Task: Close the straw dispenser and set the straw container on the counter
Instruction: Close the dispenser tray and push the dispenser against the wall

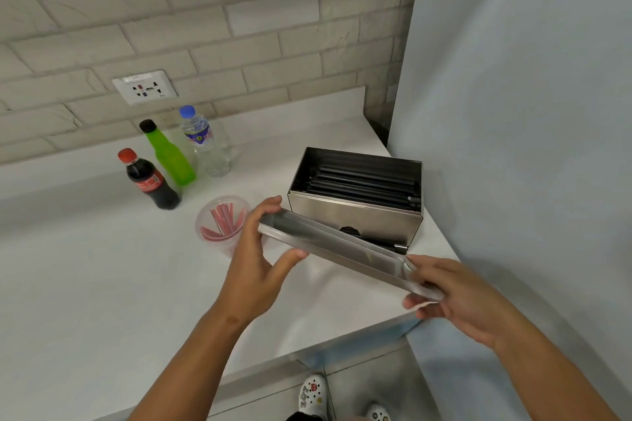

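Note:
A steel straw dispenser (pixel 355 219) stands open on the white counter (pixel 102 267) near its right corner, with black straws (pixel 362 181) lying inside. Its long steel lid (pixel 338 249) is held tilted in front of the box, just above the counter. My left hand (pixel 260 256) grips the lid's left end. My right hand (pixel 444 290) grips its right end. A clear plastic cup (pixel 222 215) with several red-and-white straws, the straw container, stands on the counter just left of my left hand.
Three bottles stand at the back left: a cola bottle (pixel 150 181), a green bottle (pixel 169 155) and a water bottle (pixel 205 143). A wall socket (pixel 145 87) sits on the brick wall. A grey wall (pixel 513 113) closes the right side. The counter edge runs below my forearms.

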`<state>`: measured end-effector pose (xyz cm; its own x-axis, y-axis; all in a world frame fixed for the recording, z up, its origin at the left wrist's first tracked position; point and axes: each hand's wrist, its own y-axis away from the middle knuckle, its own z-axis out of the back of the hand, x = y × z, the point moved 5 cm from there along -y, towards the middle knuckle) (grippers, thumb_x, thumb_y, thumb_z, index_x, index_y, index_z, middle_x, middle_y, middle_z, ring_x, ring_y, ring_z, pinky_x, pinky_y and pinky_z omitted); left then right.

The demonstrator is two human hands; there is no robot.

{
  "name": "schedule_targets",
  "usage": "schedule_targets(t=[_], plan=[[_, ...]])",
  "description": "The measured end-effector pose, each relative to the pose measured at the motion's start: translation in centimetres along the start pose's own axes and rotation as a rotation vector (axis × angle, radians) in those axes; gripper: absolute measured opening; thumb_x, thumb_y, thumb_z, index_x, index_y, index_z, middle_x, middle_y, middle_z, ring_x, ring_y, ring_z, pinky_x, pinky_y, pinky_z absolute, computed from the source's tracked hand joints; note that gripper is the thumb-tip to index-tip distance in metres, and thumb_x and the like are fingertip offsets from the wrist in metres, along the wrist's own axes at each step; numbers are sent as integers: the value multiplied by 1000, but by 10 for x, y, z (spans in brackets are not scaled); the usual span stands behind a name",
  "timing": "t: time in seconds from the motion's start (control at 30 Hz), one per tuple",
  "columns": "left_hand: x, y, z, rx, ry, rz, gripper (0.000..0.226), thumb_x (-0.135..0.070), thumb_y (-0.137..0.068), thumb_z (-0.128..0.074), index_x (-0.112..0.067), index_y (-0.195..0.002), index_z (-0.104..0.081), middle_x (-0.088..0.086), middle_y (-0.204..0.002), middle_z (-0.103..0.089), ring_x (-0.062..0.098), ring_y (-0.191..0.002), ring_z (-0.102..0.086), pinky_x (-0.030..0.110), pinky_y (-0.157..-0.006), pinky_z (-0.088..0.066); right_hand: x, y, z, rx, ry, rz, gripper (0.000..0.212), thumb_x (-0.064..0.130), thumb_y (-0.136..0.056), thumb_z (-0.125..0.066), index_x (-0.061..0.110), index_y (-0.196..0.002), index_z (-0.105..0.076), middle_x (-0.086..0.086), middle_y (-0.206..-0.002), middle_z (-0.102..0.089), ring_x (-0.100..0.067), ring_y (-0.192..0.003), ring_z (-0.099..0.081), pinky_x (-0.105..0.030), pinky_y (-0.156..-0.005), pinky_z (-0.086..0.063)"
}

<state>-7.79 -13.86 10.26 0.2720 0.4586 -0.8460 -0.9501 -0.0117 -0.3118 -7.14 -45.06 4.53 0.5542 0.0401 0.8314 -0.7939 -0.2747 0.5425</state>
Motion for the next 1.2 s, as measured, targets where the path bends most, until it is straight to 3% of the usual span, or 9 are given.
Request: schedule_targets(t=[0.1, 0.23, 0.37, 0.47, 0.57, 0.63, 0.9, 1.0, 1.2], plan=[[-6, -14, 8, -105, 13, -97, 61, -36, -83, -81, -29, -133, -47, -17, -134, -55, 8, -128, -54, 32, -109, -48, 9, 6, 4, -142, -75, 78, 30, 21, -103, -62, 22, -132, -70, -4, -135, -68, -26, -121, -70, -51, -96, -60], [-9, -31, 5, -120, 161, -67, 56, -35, -75, -81, -47, -119, -48, -2, -121, -59, 12, -124, -59, 31, -107, -47, 32, 19, -8, -181, -87, 251, 34, 21, -110, -47, 35, -134, -67, 15, -137, -69, -7, -136, -57, -42, -119, -40], [-6, -48, 2, -174, 219, -18, 49, -33, -79, -80, -39, -118, -51, -23, -111, -65, 1, -108, -65, 17, -93, -51, 50, 27, -16, -209, -113, 378, 86, 83, -86, -43, 22, -142, -63, 5, -144, -67, -7, -138, -57, -35, -122, -32], [-5, -65, -1, -207, 228, 69, 49, -40, -81, -78, -32, -123, -55, -29, -110, -69, 0, -102, -69, 13, -84, -52, 60, 28, -18, -227, -3, 451, 92, 92, -75, -51, 36, -148, -54, 16, -148, -60, -3, -139, -53, -31, -121, -34], [-2, -83, -6, -171, 107, 148, 54, -50, -84, -75, -25, -128, -56, -34, -103, -68, -11, -91, -66, 4, -74, -48, 74, 24, -21, -255, 131, 584, 39, 29, -106, -58, 29, -145, -55, 15, -135, -70, -4, -129, -63, -14, -100, -49], [1, -93, -10, -169, 26, 210, 62, -59, -85, -71, -24, -132, -53, -21, -93, -69, -15, -82, -63, 2, -66, -44, 84, 17, -22, -290, 160, 645, 46, 8, -107, -53, 25, -149, -49, 12, -132, -72, -3, -124, -66, -13, -97, -51], [10, -130, -31, -92, -185, 320, 69, -63, -92, -64, -17, -142, -52, -23, -92, -58, 6, -89, -65, 22, -74, -46, 113, -25, 0, -602, 190, 602, 19, 31, -104, -59, 43, -118, -53, 15, -100, -73, 12, -81, -67, -6, -70, -49], [15, -145, -35, -52, -252, 348, 66, -62, -92, -64, -15, -137, -55, -8, -103, -66, 18, -94, -65, 25, -76, -45, 124, -43, 8, -631, 329, 548, 23, 44, -100, -59, 23, -105, -66, 4, -82, -65, 5, -66, -60, -8, -61, -46], [23, -169, -41, 44, -409, 377, 63, -61, -95, -60, -10, -132, -59, 7, -118, -72, 26, -102, -68, 38, -87, -58, 123, -71, 14, -598, 504, 410, 48, 44, -102, -56, -3, -97, -62, -20, -103, -62, -28, -94, -60, -19, -70, -43]])
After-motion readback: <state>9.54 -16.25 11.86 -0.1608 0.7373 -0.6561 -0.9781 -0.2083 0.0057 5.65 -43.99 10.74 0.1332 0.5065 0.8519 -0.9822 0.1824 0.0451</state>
